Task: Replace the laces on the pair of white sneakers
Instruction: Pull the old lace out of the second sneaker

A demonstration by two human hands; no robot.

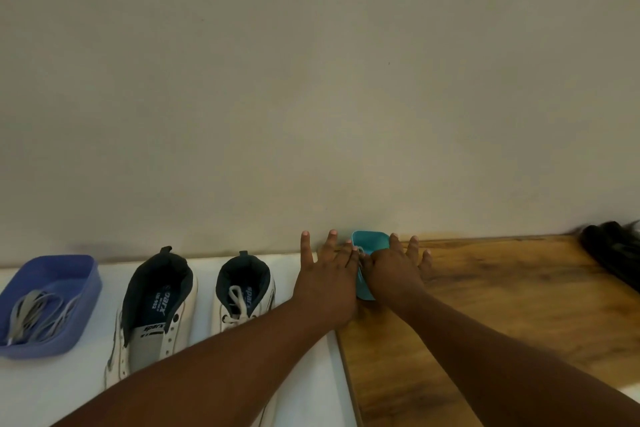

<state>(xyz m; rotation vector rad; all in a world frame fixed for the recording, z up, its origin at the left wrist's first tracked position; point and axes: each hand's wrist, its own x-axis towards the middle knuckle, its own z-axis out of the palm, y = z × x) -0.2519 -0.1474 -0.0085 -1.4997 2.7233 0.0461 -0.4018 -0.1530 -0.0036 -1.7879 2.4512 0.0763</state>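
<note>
Two white sneakers with dark collars stand side by side on a white surface [311,378]. The left sneaker [152,329] shows bare eyelets and no lace. The right sneaker [227,317] still carries a white lace [239,302], and my left forearm crosses over its front. To their right a small teal tray [371,241] sits against the wall. My left hand [327,276] and my right hand [394,270] both lie over it with fingers spread, hiding most of it. What the tray holds is hidden.
A blue tray [94,276] holding grey laces [34,314] stands at the far left. Right of the white surface lies a wooden tabletop [502,305] with a dark blurred object [613,248] at its far right. A plain wall [311,80] bounds the back.
</note>
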